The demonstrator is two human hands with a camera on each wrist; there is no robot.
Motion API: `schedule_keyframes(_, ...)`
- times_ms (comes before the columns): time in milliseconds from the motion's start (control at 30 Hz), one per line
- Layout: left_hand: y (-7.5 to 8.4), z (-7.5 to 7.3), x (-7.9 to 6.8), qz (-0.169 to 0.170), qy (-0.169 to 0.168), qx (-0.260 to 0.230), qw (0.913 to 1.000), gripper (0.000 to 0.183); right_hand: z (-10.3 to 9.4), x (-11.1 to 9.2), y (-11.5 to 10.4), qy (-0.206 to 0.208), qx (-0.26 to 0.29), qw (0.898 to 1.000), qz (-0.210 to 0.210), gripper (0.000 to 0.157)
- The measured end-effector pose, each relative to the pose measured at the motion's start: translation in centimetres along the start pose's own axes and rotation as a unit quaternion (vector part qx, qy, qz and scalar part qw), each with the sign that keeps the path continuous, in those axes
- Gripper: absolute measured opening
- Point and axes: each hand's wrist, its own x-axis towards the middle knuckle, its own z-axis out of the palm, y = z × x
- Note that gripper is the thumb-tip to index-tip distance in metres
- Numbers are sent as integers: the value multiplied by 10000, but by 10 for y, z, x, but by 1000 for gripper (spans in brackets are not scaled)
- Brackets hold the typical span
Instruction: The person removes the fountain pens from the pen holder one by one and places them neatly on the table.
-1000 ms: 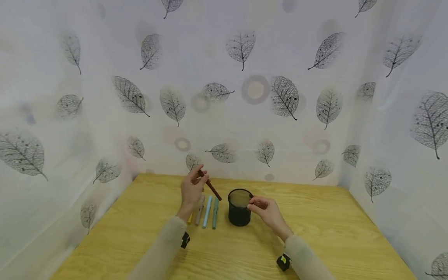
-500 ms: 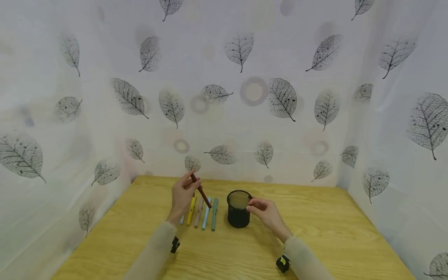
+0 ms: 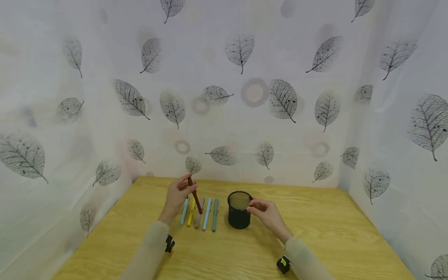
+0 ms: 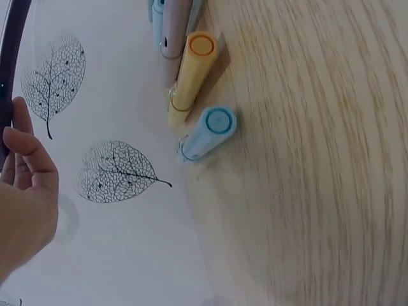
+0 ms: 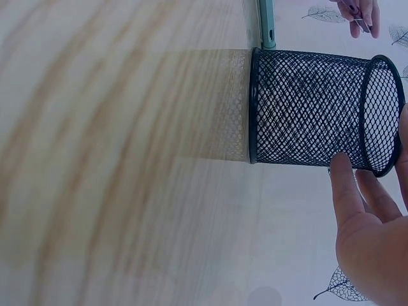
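My left hand [image 3: 176,199] pinches a dark red pen [image 3: 195,196] between thumb and fingers. The pen slants down to the right, its lower end over the row of pens; the left wrist view catches only part of this pen [image 4: 11,57]. My right hand [image 3: 268,216] holds the rim of a black mesh pen holder [image 3: 239,218], which stands upright on the table. From the right wrist, fingers show at the rim and against the mesh [image 5: 312,108]. No pen is visible inside the holder.
Left of the holder, a row of pens lies side by side: light blue [image 3: 184,213], yellow [image 3: 190,214], mauve [image 3: 197,222], another light blue [image 3: 207,216] and green [image 3: 215,217]. A leaf-print curtain [image 3: 224,124] encloses the wooden table [image 3: 217,256].
My left hand has moved left and slightly lower with the dark red pen, away from the holder, uncovering the leftmost light blue pen. My right hand stays at the holder's rim.
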Motion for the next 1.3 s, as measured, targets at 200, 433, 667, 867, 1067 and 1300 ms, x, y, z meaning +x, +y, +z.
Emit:
schedule_keyframes(200, -2, -10, 1, -200, -166, 173, 9995, 57, 1, -1, -1, 0, 23, 10000, -26, 19)
schedule_keyframes(433, 6, -16, 0, -248, -498, 424, 9976, 58, -1, -2, 0, -12, 51, 10000, -19, 18)
schedule_keyframes(667, -8, -21, 6, -218, -413, 610, 9970, 61, -1, -2, 0, -70, 35, 10000, -37, 20)
schedule_keyframes(867, -14, -26, 5, -236, -365, 827, 9956, 61, 0, -2, -1, -105, 149, 9998, -28, 22)
schedule_keyframes(1067, -18, -30, 5, -335, -462, 910, 9942, 61, 2, 0, 3, -96, 217, 9997, -37, 22)
schedule_keyframes(1300, -20, -38, 7, -493, -714, 735, 9935, 62, 1, 0, 3, -133, 164, 9997, -90, 24)
